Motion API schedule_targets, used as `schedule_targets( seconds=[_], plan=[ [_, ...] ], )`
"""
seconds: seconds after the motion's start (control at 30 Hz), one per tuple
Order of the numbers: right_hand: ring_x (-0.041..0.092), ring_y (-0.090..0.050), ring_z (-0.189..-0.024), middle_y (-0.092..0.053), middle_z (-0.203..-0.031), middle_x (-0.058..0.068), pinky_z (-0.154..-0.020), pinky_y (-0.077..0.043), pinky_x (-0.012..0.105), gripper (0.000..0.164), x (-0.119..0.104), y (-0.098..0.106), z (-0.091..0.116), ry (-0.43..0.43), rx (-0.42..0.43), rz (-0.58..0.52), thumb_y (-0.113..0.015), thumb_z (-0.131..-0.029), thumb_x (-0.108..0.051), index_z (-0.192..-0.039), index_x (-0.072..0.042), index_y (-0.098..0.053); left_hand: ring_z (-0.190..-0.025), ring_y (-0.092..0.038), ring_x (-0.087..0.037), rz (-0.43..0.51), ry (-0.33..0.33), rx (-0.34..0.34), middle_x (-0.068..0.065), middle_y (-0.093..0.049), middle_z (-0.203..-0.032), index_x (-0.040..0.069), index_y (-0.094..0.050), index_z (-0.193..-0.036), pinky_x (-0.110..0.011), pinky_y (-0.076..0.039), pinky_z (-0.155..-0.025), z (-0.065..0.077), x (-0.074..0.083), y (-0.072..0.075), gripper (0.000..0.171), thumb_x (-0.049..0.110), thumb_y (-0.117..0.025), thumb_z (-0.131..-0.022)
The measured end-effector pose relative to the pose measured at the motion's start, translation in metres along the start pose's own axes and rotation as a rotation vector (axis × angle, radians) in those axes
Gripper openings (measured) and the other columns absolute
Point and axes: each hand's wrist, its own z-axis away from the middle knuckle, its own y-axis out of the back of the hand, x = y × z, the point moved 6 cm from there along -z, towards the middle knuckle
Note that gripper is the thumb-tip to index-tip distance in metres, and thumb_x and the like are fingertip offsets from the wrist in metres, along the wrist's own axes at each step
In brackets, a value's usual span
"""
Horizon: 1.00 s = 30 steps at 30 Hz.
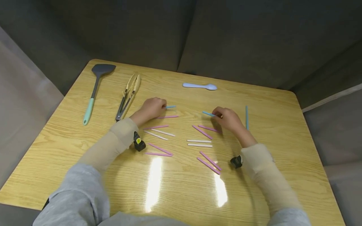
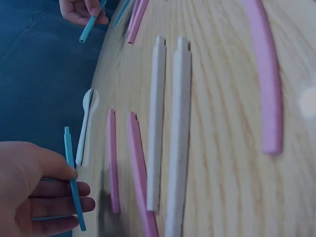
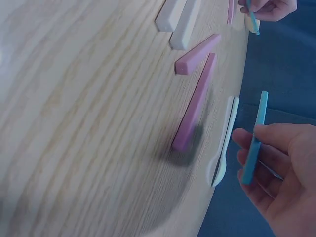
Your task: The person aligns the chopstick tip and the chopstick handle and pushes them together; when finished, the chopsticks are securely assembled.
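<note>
My left hand point(image 1: 154, 107) pinches a thin blue stick point(image 1: 171, 107) between thumb and fingers, above a pink stick point(image 1: 169, 117). In the left wrist view this blue stick point(image 2: 68, 145) has a narrow stepped tip. Opposite it, my right hand point(image 1: 228, 118) pinches another blue stick point(image 1: 208, 113), with its free end toward the left. The right wrist view shows the thumb pressing that stick point(image 3: 262, 109) against the fingers. Below the right hand lie two pink sticks point(image 1: 202, 132). A third blue stick point(image 1: 247, 117) lies on the table to the right.
Pairs of white sticks point(image 1: 199, 145) and more pink sticks point(image 1: 209, 165) lie across the middle of the wooden table point(image 1: 85, 147). A spatula point(image 1: 95, 89) and tongs point(image 1: 128, 97) lie at the left. Near the far edge is a pale spoon point(image 1: 199, 86).
</note>
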Motion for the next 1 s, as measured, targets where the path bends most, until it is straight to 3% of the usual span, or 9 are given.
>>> schedule_targets(
  seconds=[0.2, 0.4, 0.6, 0.8, 1.0],
  plan=[
    [0.023, -0.051, -0.081, -0.058, -0.092, 0.010, -0.068, -0.043, 0.036, 0.021, 0.003, 0.002, 0.008, -0.005, 0.038, -0.023, -0.052, -0.085, -0.015, -0.104, -0.008, -0.057, -0.066, -0.055, -0.015, 0.024, 0.029, 0.047, -0.004, -0.062, -0.085, 0.008, -0.060, -0.093, -0.027, -0.045, -0.058, 0.009, 0.002, 0.010, 0.016, 0.016, -0.050, -0.083],
    [0.022, -0.051, -0.084, -0.057, -0.094, 0.009, -0.069, -0.043, 0.036, 0.021, 0.000, 0.006, 0.015, -0.011, 0.066, -0.088, -0.052, -0.085, -0.017, -0.104, -0.009, -0.056, -0.076, -0.055, -0.016, 0.124, 0.089, 0.109, -0.003, -0.059, -0.094, 0.011, -0.060, -0.097, -0.028, -0.044, -0.060, 0.020, 0.006, 0.027, 0.020, 0.016, -0.046, -0.083],
    [0.022, -0.054, -0.083, -0.058, -0.092, 0.009, -0.069, -0.044, 0.036, 0.018, -0.010, 0.014, 0.023, 0.037, 0.109, -0.172, -0.053, -0.084, -0.014, -0.100, -0.007, -0.057, -0.084, -0.055, -0.017, 0.256, 0.032, 0.154, -0.002, -0.058, -0.095, 0.012, -0.059, -0.097, -0.027, -0.044, -0.066, 0.031, 0.022, 0.038, 0.020, 0.018, -0.046, -0.083],
    [0.019, -0.051, -0.074, -0.058, -0.087, 0.007, -0.064, -0.042, 0.032, 0.016, -0.023, 0.020, 0.029, 0.091, 0.151, -0.182, -0.052, -0.084, -0.013, -0.098, -0.007, -0.057, -0.074, -0.050, -0.015, 0.404, -0.027, 0.158, -0.003, -0.056, -0.095, 0.009, -0.058, -0.097, -0.027, -0.041, -0.063, 0.038, 0.039, 0.043, 0.019, 0.017, -0.046, -0.085],
    [0.016, -0.048, -0.068, -0.056, -0.087, 0.006, -0.059, -0.042, 0.029, 0.017, -0.037, 0.024, 0.036, 0.119, 0.162, -0.201, -0.052, -0.084, -0.014, -0.099, -0.007, -0.058, -0.070, -0.048, -0.013, 0.455, -0.098, 0.189, -0.003, -0.056, -0.089, 0.005, -0.061, -0.094, -0.023, -0.042, -0.060, 0.043, 0.053, 0.045, 0.018, 0.015, -0.050, -0.084]
  ],
)
